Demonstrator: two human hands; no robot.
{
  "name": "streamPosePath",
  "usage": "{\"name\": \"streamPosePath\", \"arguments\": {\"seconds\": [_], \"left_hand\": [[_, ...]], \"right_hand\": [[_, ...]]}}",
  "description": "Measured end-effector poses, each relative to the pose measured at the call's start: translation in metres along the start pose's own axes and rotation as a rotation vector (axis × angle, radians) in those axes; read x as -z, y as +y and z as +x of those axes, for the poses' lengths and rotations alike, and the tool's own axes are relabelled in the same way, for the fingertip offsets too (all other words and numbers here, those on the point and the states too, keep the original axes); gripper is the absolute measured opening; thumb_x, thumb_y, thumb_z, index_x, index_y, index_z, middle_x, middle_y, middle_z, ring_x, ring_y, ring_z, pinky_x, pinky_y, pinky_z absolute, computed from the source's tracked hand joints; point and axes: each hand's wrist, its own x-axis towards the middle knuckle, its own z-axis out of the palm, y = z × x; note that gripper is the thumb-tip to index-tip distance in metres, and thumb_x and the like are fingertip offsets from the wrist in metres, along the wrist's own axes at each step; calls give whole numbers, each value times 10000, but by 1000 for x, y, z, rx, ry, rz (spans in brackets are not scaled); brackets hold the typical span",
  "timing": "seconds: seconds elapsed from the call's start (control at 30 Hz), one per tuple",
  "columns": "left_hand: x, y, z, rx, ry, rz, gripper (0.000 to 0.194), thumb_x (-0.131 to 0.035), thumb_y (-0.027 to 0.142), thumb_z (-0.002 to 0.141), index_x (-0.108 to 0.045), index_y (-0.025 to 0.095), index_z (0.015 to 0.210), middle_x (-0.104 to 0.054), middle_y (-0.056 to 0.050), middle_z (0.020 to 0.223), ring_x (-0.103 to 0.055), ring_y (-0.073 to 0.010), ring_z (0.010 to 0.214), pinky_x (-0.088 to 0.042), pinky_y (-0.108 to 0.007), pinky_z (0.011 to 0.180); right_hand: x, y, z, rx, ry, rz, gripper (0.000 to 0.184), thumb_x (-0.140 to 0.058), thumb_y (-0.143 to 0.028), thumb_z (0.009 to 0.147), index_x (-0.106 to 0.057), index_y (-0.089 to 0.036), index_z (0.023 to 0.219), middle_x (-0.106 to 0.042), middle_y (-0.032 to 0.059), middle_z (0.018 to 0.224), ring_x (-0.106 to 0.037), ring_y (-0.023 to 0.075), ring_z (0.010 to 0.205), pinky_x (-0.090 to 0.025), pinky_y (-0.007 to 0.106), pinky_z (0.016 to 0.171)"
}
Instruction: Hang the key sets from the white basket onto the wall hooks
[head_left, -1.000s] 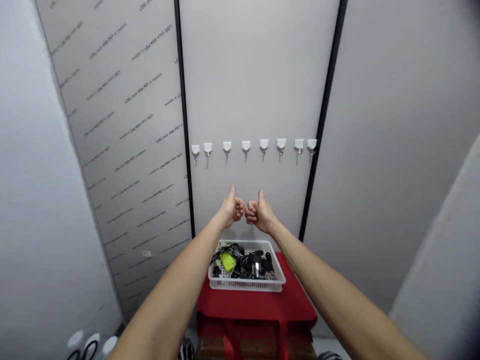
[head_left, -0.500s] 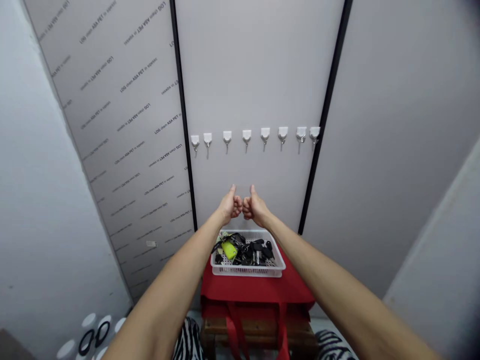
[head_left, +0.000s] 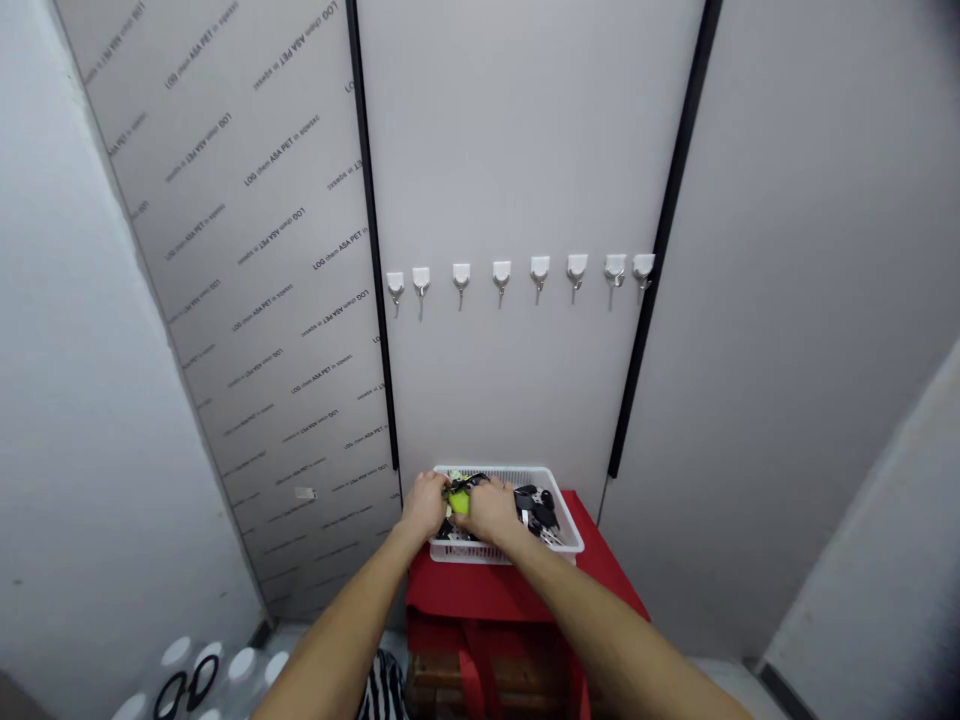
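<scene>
A white plastic basket point(head_left: 504, 553) holds a heap of black-headed keys point(head_left: 538, 510) and a lime-green key holder point(head_left: 459, 502). My left hand point(head_left: 426, 503) is at the basket's left end, its fingers curled inward over the rim by a black strap; what they pinch is hidden. Reaching into the basket from the front, my right hand point(head_left: 493, 508) has its thumb against the lime-green key holder and its fingers bent over the pile. The back of this hand covers part of the keys.
Under the basket lies a red bag point(head_left: 495, 590) on a wooden stool point(head_left: 442, 670). A row of white adhesive hooks point(head_left: 502, 272) runs across the wall panel above. Bottles with white caps point(head_left: 241, 664) and black scissor-like loops point(head_left: 186, 688) are at lower left.
Both hands have opened out of their thumbs-up fists and come down from in front of the wall into the basket. The view has shifted slightly.
</scene>
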Motion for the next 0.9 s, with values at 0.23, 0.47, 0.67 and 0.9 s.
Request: {"name": "streamPosePath", "arguments": {"seconds": [0.23, 0.47, 0.67, 0.9], "left_hand": [[0, -8, -1, 10, -21, 46, 276, -405, 99, 604, -531, 191, 832, -524, -55, 892, -433, -175, 860, -345, -256, 702], [10, -6, 10, 218, 21, -351, 227, -395, 185, 645, -547, 148, 810, -565, -84, 861, -481, -179, 824, -338, -265, 707], [18, 9, 16, 319, 1, -588, 239, -403, 190, 651, -514, 101, 844, -547, -102, 902, -489, -138, 806, -352, -224, 684], [24, 41, 6, 344, -322, -1201, 488, -191, 474, 695, -470, 128, 895, -555, -78, 881, -523, -113, 704, -385, -225, 591]], "right_hand": [[-3, -3, 8, -99, -85, 15, 387, -491, -419, 501, -589, -134, 744, -554, 127, 842, -429, 265, 853, -286, 381, 691], [45, 36, 17, -134, -271, 471, 347, -465, -473, 514, -530, -132, 510, -510, 30, 507, -466, 134, 520, -284, 220, 453], [79, 54, 13, -203, -322, 983, 303, -393, -404, 594, -515, -128, 627, -534, 25, 568, -463, 88, 478, -258, 182, 415], [77, 49, -1, -104, -300, 1209, 249, -448, -373, 575, -503, -138, 634, -509, -1, 546, -459, 84, 514, -294, 186, 466]]}}
